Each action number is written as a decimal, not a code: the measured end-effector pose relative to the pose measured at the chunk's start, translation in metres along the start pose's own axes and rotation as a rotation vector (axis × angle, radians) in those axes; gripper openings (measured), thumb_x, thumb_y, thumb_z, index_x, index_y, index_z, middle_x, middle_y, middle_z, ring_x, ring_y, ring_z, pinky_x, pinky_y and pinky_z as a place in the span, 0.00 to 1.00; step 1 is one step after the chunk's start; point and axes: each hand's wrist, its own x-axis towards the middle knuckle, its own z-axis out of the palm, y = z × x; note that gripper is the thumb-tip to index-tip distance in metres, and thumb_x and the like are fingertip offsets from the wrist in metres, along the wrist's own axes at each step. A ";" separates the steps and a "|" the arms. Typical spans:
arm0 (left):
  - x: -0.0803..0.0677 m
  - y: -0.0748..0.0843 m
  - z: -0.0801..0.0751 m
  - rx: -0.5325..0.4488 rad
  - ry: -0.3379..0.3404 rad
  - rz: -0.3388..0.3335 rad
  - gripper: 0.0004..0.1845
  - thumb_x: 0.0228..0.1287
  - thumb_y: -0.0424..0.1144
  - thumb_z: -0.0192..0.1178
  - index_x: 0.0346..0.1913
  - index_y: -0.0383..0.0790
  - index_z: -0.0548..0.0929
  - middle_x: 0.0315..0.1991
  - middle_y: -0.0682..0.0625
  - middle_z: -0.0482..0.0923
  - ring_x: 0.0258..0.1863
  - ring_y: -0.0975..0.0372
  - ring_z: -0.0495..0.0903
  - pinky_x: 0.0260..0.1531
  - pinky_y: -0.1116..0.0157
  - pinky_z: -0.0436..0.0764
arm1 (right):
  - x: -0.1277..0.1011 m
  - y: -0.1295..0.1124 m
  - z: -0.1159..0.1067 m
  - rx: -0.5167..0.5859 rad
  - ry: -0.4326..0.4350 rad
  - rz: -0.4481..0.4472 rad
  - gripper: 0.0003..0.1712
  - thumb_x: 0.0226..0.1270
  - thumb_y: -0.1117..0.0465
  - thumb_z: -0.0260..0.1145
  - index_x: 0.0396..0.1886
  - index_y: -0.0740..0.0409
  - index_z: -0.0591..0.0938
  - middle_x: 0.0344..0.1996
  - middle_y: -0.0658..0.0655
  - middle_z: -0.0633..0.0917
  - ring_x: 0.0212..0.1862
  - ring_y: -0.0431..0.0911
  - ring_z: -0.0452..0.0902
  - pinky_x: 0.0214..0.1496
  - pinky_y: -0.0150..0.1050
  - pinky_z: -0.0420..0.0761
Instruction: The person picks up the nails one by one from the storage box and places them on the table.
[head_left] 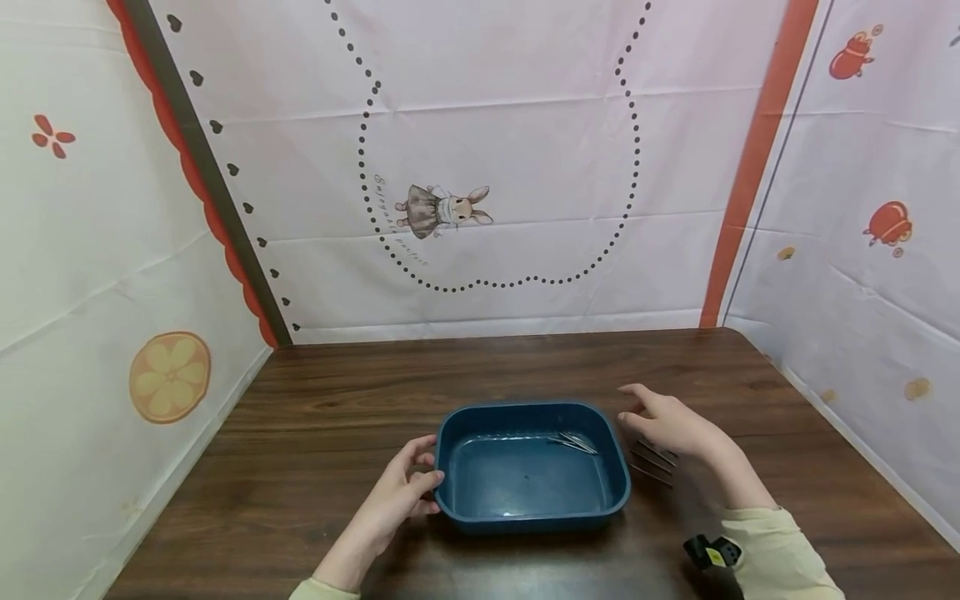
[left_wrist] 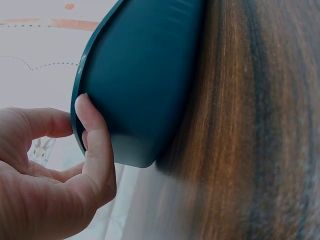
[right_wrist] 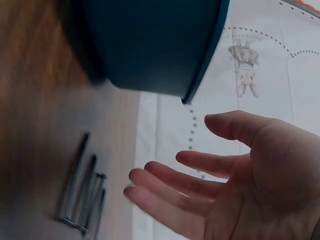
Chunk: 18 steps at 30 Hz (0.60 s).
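left hand (head_left: 399, 490) pinching a blue tray (head_left: 517, 483) by its rim, right hand (head_left: 675, 427), fingers spread, near loose metal rods (head_left: 651, 474) toward the tabletop's right edge (head_left: 821, 437), more rods (head_left: 576, 444) inside

One tray (head_left: 517, 487), at least six rods (right_wrist: 75, 176)

From my head, one view is looking forward and down, framing the whole blue tray (head_left: 517, 492) at lower centre. My wrist views are facing its opposite ends close up, turned sideways, the tabletop (left_wrist: 260, 125) standing along the left view's right and the right view's left; all three are sharing the printed rabbit (head_left: 450, 210).
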 end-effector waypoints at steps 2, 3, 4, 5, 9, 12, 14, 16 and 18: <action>0.000 0.001 0.000 0.000 0.002 -0.001 0.31 0.69 0.31 0.54 0.73 0.36 0.60 0.54 0.39 0.63 0.35 0.60 0.77 0.29 0.68 0.83 | -0.002 -0.001 0.003 0.056 -0.019 0.027 0.33 0.74 0.53 0.57 0.71 0.65 0.63 0.53 0.70 0.81 0.40 0.51 0.83 0.32 0.42 0.85; 0.000 0.001 0.000 0.002 0.001 -0.002 0.31 0.69 0.31 0.54 0.73 0.36 0.60 0.54 0.39 0.63 0.35 0.60 0.77 0.29 0.68 0.83 | -0.003 -0.002 0.005 0.079 -0.028 0.039 0.33 0.74 0.53 0.57 0.71 0.64 0.63 0.54 0.70 0.81 0.41 0.52 0.83 0.31 0.41 0.85; 0.000 0.001 0.000 0.004 0.000 -0.002 0.31 0.69 0.31 0.54 0.73 0.36 0.60 0.54 0.39 0.63 0.35 0.60 0.77 0.29 0.68 0.83 | -0.004 -0.002 0.006 0.091 -0.032 0.044 0.33 0.74 0.52 0.57 0.71 0.65 0.63 0.54 0.70 0.81 0.44 0.52 0.83 0.31 0.41 0.85; 0.000 0.001 0.000 0.005 0.000 -0.003 0.31 0.69 0.31 0.54 0.73 0.36 0.60 0.54 0.39 0.63 0.35 0.60 0.77 0.29 0.68 0.83 | -0.005 -0.002 0.007 0.106 -0.035 0.048 0.33 0.74 0.52 0.57 0.71 0.65 0.63 0.54 0.69 0.81 0.46 0.52 0.82 0.31 0.42 0.86; 0.000 0.002 0.000 0.013 0.003 -0.001 0.30 0.70 0.31 0.54 0.73 0.37 0.60 0.55 0.39 0.63 0.36 0.60 0.77 0.29 0.68 0.84 | -0.008 0.000 0.011 0.196 -0.047 0.060 0.32 0.74 0.52 0.58 0.71 0.65 0.64 0.54 0.70 0.80 0.47 0.53 0.83 0.33 0.44 0.87; 0.000 0.002 -0.001 0.014 0.013 0.000 0.30 0.70 0.30 0.53 0.73 0.37 0.60 0.55 0.39 0.63 0.36 0.60 0.77 0.30 0.67 0.84 | -0.010 0.002 0.014 0.317 -0.088 0.051 0.33 0.76 0.52 0.56 0.71 0.65 0.63 0.57 0.72 0.78 0.49 0.53 0.83 0.36 0.47 0.88; 0.000 0.002 -0.001 0.013 0.017 -0.002 0.30 0.70 0.30 0.53 0.73 0.37 0.60 0.55 0.38 0.63 0.35 0.59 0.77 0.30 0.67 0.84 | -0.010 0.004 0.016 0.409 -0.119 0.052 0.34 0.76 0.51 0.55 0.72 0.65 0.61 0.60 0.73 0.75 0.50 0.52 0.83 0.39 0.49 0.88; 0.000 0.001 -0.001 0.016 0.016 -0.004 0.30 0.70 0.30 0.53 0.73 0.37 0.60 0.55 0.38 0.63 0.36 0.59 0.77 0.30 0.67 0.84 | -0.011 0.006 0.018 0.477 -0.143 0.049 0.34 0.77 0.50 0.54 0.73 0.66 0.60 0.62 0.73 0.73 0.51 0.52 0.82 0.41 0.49 0.87; 0.000 0.001 0.000 0.017 0.014 -0.009 0.30 0.70 0.30 0.53 0.73 0.37 0.60 0.56 0.37 0.63 0.36 0.59 0.77 0.30 0.66 0.84 | -0.012 0.007 0.019 0.530 -0.156 0.054 0.34 0.78 0.50 0.52 0.73 0.65 0.59 0.64 0.73 0.71 0.52 0.51 0.82 0.43 0.50 0.87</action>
